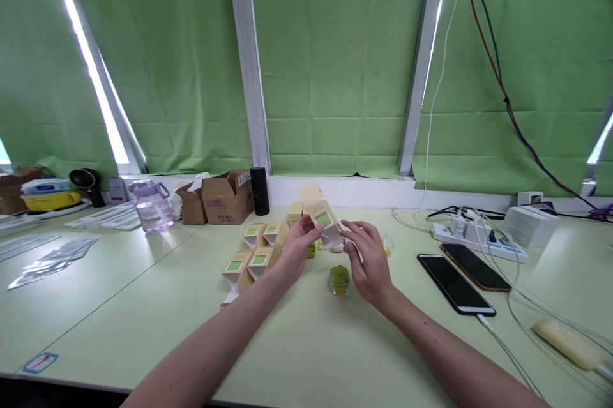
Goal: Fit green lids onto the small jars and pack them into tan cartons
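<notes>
My left hand (300, 245) grips a small beige carton (322, 215) with a green square on its front, its top flap standing up. Beside the carton, my right hand (370, 258) has its fingers spread, the fingertips close to or touching its right edge. Below, between both hands, a small green-topped jar (340, 279) with a clear base stands on the table. Another green item (311, 249) is partly hidden behind my left hand. To the left of that hand, several similar cartons (258, 260) with slanted, green-marked fronts are grouped together.
Two phones (456, 285) lie on the right, near a white power strip (479, 242) and loose cables. At the back left are a purple bottle (152, 207), a brown cardboard box (226, 198) and a black cylinder (259, 191). Flat plastic packets (52, 261) lie far left.
</notes>
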